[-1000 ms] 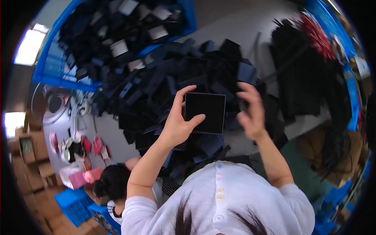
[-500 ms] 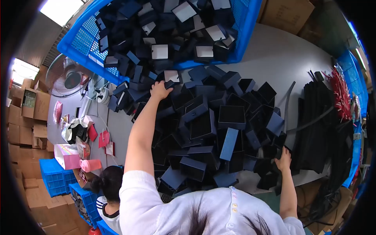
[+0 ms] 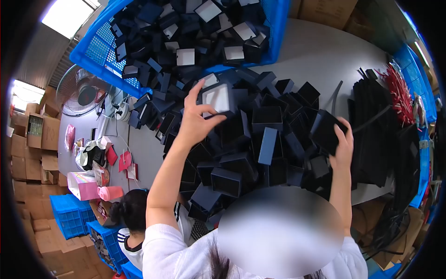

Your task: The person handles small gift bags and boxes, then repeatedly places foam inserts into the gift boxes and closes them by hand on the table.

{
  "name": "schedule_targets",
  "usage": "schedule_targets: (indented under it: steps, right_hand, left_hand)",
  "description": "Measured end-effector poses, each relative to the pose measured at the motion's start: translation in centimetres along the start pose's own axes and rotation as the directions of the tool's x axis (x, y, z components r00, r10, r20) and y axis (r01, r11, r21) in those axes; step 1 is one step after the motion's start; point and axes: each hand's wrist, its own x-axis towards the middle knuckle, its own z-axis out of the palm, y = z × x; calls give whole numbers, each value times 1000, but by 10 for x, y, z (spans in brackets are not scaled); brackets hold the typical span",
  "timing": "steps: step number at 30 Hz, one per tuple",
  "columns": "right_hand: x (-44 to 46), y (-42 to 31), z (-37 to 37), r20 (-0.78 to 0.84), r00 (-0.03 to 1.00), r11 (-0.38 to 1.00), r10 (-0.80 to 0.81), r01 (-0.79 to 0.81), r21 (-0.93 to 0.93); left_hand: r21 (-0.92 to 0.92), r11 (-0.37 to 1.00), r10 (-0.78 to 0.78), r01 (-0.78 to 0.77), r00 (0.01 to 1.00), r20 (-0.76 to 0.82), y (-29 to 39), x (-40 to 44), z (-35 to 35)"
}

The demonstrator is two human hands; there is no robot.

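Left hand [image 3: 194, 124] pinches a white-faced, navy, square card box [image 3: 217, 98]; right hand [image 3: 343, 148], a black square card box [image 3: 324, 131]. Light edge grips best spare faces.

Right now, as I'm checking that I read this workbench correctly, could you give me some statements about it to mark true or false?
1. The left hand holds a box showing a white face. True.
2. The right hand holds nothing. False: it holds a dark box.
3. The large blue crate has boxes inside. True.
4. The fan stands on the right side of the table. False: it is on the left.
5. The long black strips lie to the right of the box pile. True.
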Motion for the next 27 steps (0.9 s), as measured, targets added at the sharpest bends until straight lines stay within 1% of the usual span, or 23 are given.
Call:
schedule_targets:
  steps: [1,2,3,5,7,9,10,11,13,14,15,16,17,18,19,20,21,22,23,24,25,26,27]
  right_hand:
    - [-1,-4,20,68,998,995,18,-24,92]
    - [-3,-9,39,140,990,991,28,-46,129]
    - [-7,-15,59,179,983,988,43,-68,137]
    - [-15,-22,86,275,959,986,65,-104,131]
    - [-18,-16,100,352,936,989,14,-63,130]
    - [-17,-6,107,396,918,995,22,-60,83]
    - [-16,-2,109,396,918,1000,8,-4,-11]
    - [-17,2,111,403,915,999,-12,30,-37]
    - [-20,4,114,531,843,943,-88,242,-227]
    - [-24,1,115,572,820,931,4,206,-302]
    - [-27,0,117,571,819,927,44,180,-330]
    - [-25,12,117,569,814,864,-115,365,-347]
    - [-22,24,117,570,777,764,-269,532,-364]
    - [-26,22,120,561,782,763,-272,531,-370]
    - [-32,17,123,472,846,887,-246,393,-243]
    - [-37,15,125,384,902,964,-198,250,-92]
    - [-37,18,124,358,912,962,-201,253,-103]
    - [-36,23,119,361,909,935,-211,295,-196]
    - [-36,26,112,353,911,898,-215,326,-294]
    - [-43,21,109,310,936,904,-165,270,-333]
    - [-50,18,107,267,958,909,-107,203,-364]
    - [-54,26,107,235,953,908,-191,262,-327]
    - [-55,33,105,210,938,899,-276,329,-289]
  left_hand:
    - [44,999,0,0,1000,0,17,-6,5]
    - [58,998,17,-17,1000,1,26,-13,13]
    - [133,988,76,-78,997,23,34,-18,20]
    - [81,992,86,-98,987,134,43,-28,33]
    - [64,990,114,-128,977,181,47,-35,42]
    - [-10,991,-131,132,987,95,68,-35,45]
    - [112,992,-59,48,994,91,69,-37,46]
    - [109,993,-51,41,994,95,73,-37,46]
    - [49,995,81,-85,994,67,91,-35,44]
    - [-18,994,110,-109,992,69,97,-34,44]
    - [-21,994,112,-111,991,74,100,-34,47]
    - [-60,980,193,-190,979,58,103,-34,50]
    - [-100,958,273,-268,961,40,106,-33,53]
    - [-17,939,345,-344,938,35,112,-33,55]
    - [-28,937,350,-349,936,43,115,-33,56]
    - [38,924,381,-381,924,-8,116,-33,58]
    - [95,905,420,-415,906,-54,117,-32,62]
    - [76,904,427,-422,902,-72,117,-33,63]
    - [1,911,412,-413,909,-64,120,-34,62]
    - [-231,911,331,-340,940,-81,122,-37,65]
    - [-435,894,132,-106,991,30,122,-42,66]
    - [-605,777,-154,173,984,84,139,-43,71]
    - [-317,946,-83,66,996,-41,116,-42,84]
